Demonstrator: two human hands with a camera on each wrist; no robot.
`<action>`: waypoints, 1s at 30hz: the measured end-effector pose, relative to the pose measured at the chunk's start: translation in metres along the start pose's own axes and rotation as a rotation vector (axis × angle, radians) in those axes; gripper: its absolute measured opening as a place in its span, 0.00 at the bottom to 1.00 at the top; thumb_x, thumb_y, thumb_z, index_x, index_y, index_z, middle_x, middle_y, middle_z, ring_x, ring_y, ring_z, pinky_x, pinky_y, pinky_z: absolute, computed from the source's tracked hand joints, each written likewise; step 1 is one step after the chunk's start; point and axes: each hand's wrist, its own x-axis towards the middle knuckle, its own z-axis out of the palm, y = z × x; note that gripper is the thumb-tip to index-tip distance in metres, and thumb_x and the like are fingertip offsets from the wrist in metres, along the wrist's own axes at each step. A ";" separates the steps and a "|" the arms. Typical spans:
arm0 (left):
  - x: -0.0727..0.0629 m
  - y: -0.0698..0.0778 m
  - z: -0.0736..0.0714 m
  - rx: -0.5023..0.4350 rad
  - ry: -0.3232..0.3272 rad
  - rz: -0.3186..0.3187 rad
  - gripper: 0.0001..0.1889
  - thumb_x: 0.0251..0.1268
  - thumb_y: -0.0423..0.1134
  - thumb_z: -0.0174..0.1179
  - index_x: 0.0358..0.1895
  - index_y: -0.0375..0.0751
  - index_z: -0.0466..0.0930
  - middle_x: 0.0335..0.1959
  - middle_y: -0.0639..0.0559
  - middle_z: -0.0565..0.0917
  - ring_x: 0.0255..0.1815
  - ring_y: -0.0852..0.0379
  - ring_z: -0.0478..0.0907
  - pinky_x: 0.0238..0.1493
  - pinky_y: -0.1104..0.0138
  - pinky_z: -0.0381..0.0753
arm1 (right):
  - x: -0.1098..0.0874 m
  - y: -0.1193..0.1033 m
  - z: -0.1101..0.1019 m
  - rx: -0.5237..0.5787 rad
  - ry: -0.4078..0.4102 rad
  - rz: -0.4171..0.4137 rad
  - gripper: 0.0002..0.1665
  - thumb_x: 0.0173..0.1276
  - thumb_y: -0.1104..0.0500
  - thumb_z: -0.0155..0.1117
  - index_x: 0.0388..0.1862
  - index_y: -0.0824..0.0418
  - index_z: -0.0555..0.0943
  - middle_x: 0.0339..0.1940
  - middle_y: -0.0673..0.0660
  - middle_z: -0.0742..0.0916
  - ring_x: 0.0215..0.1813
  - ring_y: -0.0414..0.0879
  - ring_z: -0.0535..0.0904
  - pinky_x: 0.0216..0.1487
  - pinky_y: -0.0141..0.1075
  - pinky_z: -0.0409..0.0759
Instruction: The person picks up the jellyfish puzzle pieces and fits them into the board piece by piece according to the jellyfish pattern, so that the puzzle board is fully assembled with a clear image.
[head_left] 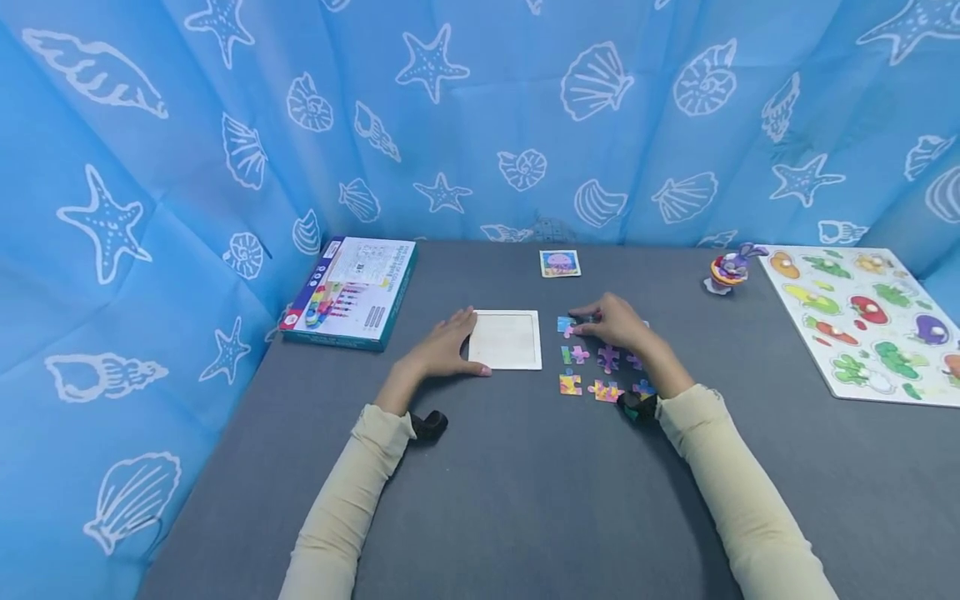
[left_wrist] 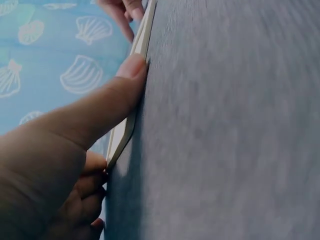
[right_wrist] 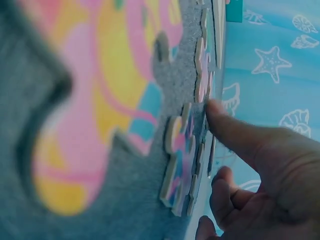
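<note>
A pale square wooden puzzle tray (head_left: 505, 340) lies on the grey table, its raised rim framing a bare inside. My left hand (head_left: 444, 346) grips its left side, thumb (left_wrist: 131, 67) along the near edge and fingers round the left edge. To the right of the tray, my right hand (head_left: 618, 323) pinches a blue and pink jigsaw piece (head_left: 564, 324) at the far left of the loose pieces, between thumb and forefinger. Several more colourful pieces, such as a yellow and pink one (head_left: 570, 383), lie in rows below it. Part of the far row is hidden under the hand.
A small picture card (head_left: 559, 263) lies farther back. A boxed set (head_left: 348, 292) sits at the back left. A rabbit figurine (head_left: 731, 268) and a vegetable peg board (head_left: 873, 325) occupy the right. Behind the table hangs a blue shell-print curtain (head_left: 480, 125).
</note>
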 end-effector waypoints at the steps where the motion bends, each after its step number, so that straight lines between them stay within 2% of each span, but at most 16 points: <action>1: 0.000 0.000 0.000 -0.007 0.000 0.002 0.57 0.49 0.63 0.62 0.73 0.37 0.38 0.75 0.45 0.41 0.76 0.50 0.37 0.74 0.52 0.40 | 0.000 0.000 0.001 -0.001 0.001 0.006 0.25 0.54 0.55 0.70 0.51 0.60 0.80 0.08 0.47 0.59 0.15 0.40 0.53 0.20 0.32 0.58; 3: 0.000 -0.002 0.000 -0.027 -0.004 0.005 0.56 0.49 0.62 0.62 0.73 0.38 0.38 0.76 0.46 0.40 0.76 0.51 0.36 0.74 0.53 0.40 | 0.001 0.000 0.002 0.001 0.010 0.014 0.24 0.53 0.54 0.71 0.50 0.59 0.81 0.10 0.52 0.71 0.17 0.42 0.56 0.22 0.33 0.59; 5: -0.001 -0.005 0.000 -0.048 -0.009 0.010 0.55 0.50 0.61 0.63 0.73 0.40 0.38 0.76 0.48 0.40 0.76 0.51 0.36 0.74 0.53 0.39 | 0.000 -0.001 0.003 -0.001 0.022 0.025 0.24 0.52 0.53 0.72 0.49 0.58 0.82 0.21 0.58 0.81 0.21 0.44 0.60 0.25 0.34 0.61; 7: -0.001 -0.009 -0.001 -0.064 -0.014 0.024 0.54 0.51 0.59 0.63 0.73 0.41 0.38 0.76 0.49 0.40 0.76 0.52 0.36 0.74 0.53 0.38 | 0.000 0.000 0.003 0.005 0.033 0.037 0.24 0.51 0.52 0.72 0.48 0.57 0.82 0.35 0.62 0.84 0.25 0.45 0.62 0.27 0.35 0.61; 9: -0.002 -0.013 -0.001 -0.066 -0.015 0.048 0.53 0.52 0.59 0.62 0.73 0.41 0.39 0.76 0.49 0.40 0.76 0.51 0.36 0.74 0.53 0.38 | 0.000 0.000 0.004 0.018 0.035 0.045 0.24 0.52 0.53 0.72 0.48 0.58 0.82 0.38 0.64 0.83 0.28 0.46 0.63 0.29 0.35 0.62; 13: -0.001 -0.018 0.001 -0.096 -0.001 0.086 0.52 0.52 0.58 0.63 0.73 0.40 0.41 0.76 0.48 0.42 0.76 0.50 0.37 0.74 0.52 0.37 | 0.000 0.001 0.003 0.074 0.031 0.055 0.22 0.53 0.56 0.71 0.48 0.61 0.82 0.36 0.65 0.82 0.29 0.47 0.66 0.31 0.35 0.64; 17: 0.000 -0.022 0.002 -0.125 0.007 0.096 0.51 0.52 0.56 0.64 0.73 0.41 0.43 0.75 0.49 0.43 0.76 0.51 0.38 0.74 0.53 0.37 | 0.003 -0.004 0.003 0.104 0.030 0.068 0.21 0.55 0.58 0.69 0.48 0.62 0.82 0.36 0.63 0.82 0.32 0.45 0.67 0.32 0.34 0.66; 19: -0.001 -0.023 0.003 -0.127 0.009 0.097 0.51 0.52 0.56 0.64 0.73 0.41 0.43 0.75 0.49 0.44 0.76 0.51 0.38 0.74 0.54 0.37 | 0.007 -0.013 0.004 0.113 0.035 0.070 0.21 0.56 0.57 0.69 0.49 0.61 0.82 0.27 0.58 0.79 0.29 0.44 0.65 0.29 0.33 0.64; 21: -0.001 -0.025 0.002 -0.131 0.013 0.100 0.50 0.52 0.55 0.64 0.73 0.41 0.44 0.75 0.49 0.44 0.76 0.52 0.38 0.75 0.55 0.37 | 0.013 -0.024 0.007 0.140 0.040 0.066 0.20 0.57 0.57 0.68 0.49 0.61 0.82 0.18 0.51 0.71 0.24 0.43 0.62 0.25 0.33 0.62; 24: -0.001 -0.027 0.002 -0.131 0.020 0.105 0.50 0.51 0.54 0.65 0.72 0.41 0.45 0.75 0.49 0.45 0.76 0.52 0.39 0.75 0.56 0.37 | 0.023 -0.043 0.015 0.184 0.031 0.052 0.19 0.58 0.58 0.67 0.48 0.61 0.82 0.10 0.47 0.61 0.17 0.41 0.57 0.20 0.32 0.59; 25: -0.001 -0.028 0.002 -0.131 0.023 0.108 0.50 0.51 0.54 0.65 0.72 0.41 0.46 0.75 0.49 0.46 0.76 0.52 0.40 0.75 0.56 0.38 | 0.027 -0.049 0.019 0.196 0.028 0.054 0.18 0.57 0.58 0.67 0.48 0.61 0.83 0.09 0.46 0.60 0.17 0.40 0.56 0.19 0.31 0.58; 28: -0.001 -0.029 0.002 -0.138 0.036 0.115 0.49 0.51 0.54 0.65 0.72 0.41 0.48 0.75 0.50 0.49 0.76 0.52 0.41 0.75 0.55 0.39 | 0.037 -0.063 0.034 0.221 0.012 0.067 0.18 0.56 0.58 0.69 0.47 0.61 0.83 0.10 0.47 0.63 0.17 0.40 0.57 0.18 0.30 0.57; 30: 0.000 -0.030 0.002 -0.142 0.044 0.119 0.48 0.51 0.54 0.65 0.72 0.42 0.50 0.74 0.50 0.50 0.76 0.52 0.42 0.74 0.55 0.39 | 0.042 -0.068 0.043 0.225 0.011 0.060 0.18 0.54 0.59 0.70 0.46 0.61 0.84 0.13 0.53 0.73 0.20 0.41 0.60 0.20 0.30 0.59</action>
